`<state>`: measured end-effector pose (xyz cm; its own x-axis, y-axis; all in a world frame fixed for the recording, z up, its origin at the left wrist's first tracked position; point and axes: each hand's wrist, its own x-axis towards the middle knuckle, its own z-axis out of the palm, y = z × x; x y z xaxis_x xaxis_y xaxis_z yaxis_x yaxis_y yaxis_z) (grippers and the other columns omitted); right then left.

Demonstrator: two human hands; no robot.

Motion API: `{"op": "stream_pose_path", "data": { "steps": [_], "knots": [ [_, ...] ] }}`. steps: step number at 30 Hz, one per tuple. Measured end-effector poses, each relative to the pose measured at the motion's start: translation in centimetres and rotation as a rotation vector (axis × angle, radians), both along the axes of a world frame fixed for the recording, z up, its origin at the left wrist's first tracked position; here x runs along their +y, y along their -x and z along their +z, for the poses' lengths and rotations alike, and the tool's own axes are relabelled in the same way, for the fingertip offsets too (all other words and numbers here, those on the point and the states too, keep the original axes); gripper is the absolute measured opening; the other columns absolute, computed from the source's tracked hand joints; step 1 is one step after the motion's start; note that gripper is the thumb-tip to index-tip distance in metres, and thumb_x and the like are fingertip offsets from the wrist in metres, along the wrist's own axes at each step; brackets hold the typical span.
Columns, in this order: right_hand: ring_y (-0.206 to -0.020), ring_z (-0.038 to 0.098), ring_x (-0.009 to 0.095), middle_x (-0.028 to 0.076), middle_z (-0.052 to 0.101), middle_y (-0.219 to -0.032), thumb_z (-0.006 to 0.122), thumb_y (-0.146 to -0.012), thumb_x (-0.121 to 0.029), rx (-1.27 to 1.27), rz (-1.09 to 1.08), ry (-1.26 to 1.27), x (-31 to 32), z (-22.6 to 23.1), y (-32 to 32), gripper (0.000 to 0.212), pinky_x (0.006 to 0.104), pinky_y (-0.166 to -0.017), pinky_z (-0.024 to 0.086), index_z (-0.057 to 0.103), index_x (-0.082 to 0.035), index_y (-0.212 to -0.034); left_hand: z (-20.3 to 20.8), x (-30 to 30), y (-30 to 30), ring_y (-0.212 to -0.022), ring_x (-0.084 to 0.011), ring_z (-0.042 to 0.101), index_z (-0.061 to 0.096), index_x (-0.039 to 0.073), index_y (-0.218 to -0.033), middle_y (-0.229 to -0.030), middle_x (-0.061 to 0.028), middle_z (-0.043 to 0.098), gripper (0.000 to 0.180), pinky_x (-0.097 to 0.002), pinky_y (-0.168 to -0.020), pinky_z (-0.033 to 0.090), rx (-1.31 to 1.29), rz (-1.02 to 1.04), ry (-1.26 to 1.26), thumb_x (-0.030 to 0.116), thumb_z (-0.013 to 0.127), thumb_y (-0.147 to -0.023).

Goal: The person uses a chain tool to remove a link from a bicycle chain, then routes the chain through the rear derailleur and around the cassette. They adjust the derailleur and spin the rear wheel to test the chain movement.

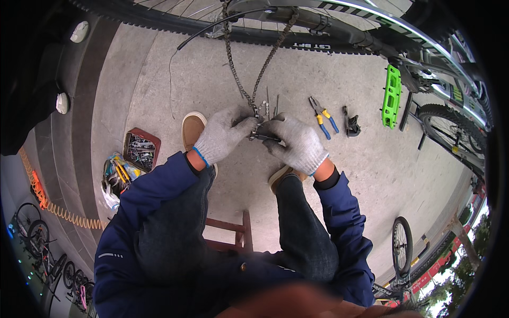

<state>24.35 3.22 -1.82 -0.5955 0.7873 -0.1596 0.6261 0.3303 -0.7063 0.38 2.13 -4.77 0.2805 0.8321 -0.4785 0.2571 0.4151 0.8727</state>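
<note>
A bicycle chain (230,58) hangs in two strands from the bicycle at the top, and they meet at my hands. My left hand (225,133), in a grey knitted glove, is closed with thumb and fingers pinching the chain near its lower end. My right hand (298,142), gloved alike, is closed just beside it, its fingers around a small dark tool (259,137) at the chain's end. The tool looks like a chain breaker, though fingers cover much of it. Behind the fingers, a short lighter piece of chain (263,107) and thin dark rods (277,105) show.
Pliers with yellow-blue handles (323,117) and a black derailleur-like part (351,122) lie on the concrete to the right, near a green pedal (391,97). At left stand a red box of small metal parts (142,148) and a bag of tools (119,174). A loose cable (170,79) dangles from the bicycle.
</note>
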Motion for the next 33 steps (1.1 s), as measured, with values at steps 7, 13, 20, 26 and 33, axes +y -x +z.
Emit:
{"op": "stream_pose_path", "data": {
  "steps": [7,13,20,26,33],
  "knots": [
    [-0.095,0.074,0.033,0.011,0.072,-0.107,0.082,-0.084,-0.017,-0.017,-0.016,0.018,-0.1,0.2,0.4,0.037,0.0407,-0.078,0.061,0.076,-0.015,-0.121,0.0,-0.1,0.0,-0.100,-0.0208,0.072,0.070,-0.003,-0.124,-0.109,-0.0157,0.076,0.032,-0.0360,-0.091,0.057,-0.001,0.037,0.004,0.023,0.067,-0.105],
    [-0.091,0.075,0.035,0.014,0.073,-0.103,0.082,-0.084,-0.017,-0.028,-0.094,0.080,-0.4,0.1,0.4,0.036,0.0411,-0.077,0.061,0.075,-0.010,-0.119,0.2,-0.3,0.1,-0.102,-0.0200,0.070,0.069,-0.004,-0.124,-0.110,-0.0147,0.076,0.030,-0.0357,-0.093,0.056,-0.036,0.033,-0.022,0.020,0.067,-0.106],
    [-0.093,0.075,0.036,0.016,0.073,-0.108,0.080,-0.085,-0.020,-0.024,-0.117,0.147,-0.5,0.1,0.5,0.035,0.0423,-0.079,0.061,0.075,-0.008,-0.117,-0.5,-0.7,-0.1,-0.102,-0.0182,0.069,0.068,-0.003,-0.126,-0.111,-0.0129,0.075,0.027,-0.0344,-0.094,0.056,-0.118,0.068,-0.054,0.016,0.067,-0.106],
    [-0.095,0.074,0.037,0.016,0.073,-0.108,0.078,-0.087,-0.020,-0.109,-0.048,0.117,-0.7,0.2,1.0,0.033,0.0419,-0.081,0.061,0.076,-0.009,-0.117,-0.1,-0.7,-0.1,-0.103,-0.0173,0.069,0.068,-0.003,-0.126,-0.112,-0.0121,0.076,0.027,-0.0329,-0.095,0.056,-0.136,0.098,0.013,0.015,0.068,-0.106],
    [-0.094,0.074,0.037,0.014,0.073,-0.109,0.078,-0.087,-0.019,-0.076,-0.094,0.064,-0.4,0.6,0.7,0.030,0.0420,-0.079,0.061,0.075,-0.011,-0.116,-0.9,-0.2,0.1,-0.104,-0.0176,0.070,0.068,-0.004,-0.129,-0.115,-0.0123,0.076,0.030,-0.0330,-0.096,0.056,-0.142,0.059,-0.010,0.018,0.066,-0.107]
  ]
}}
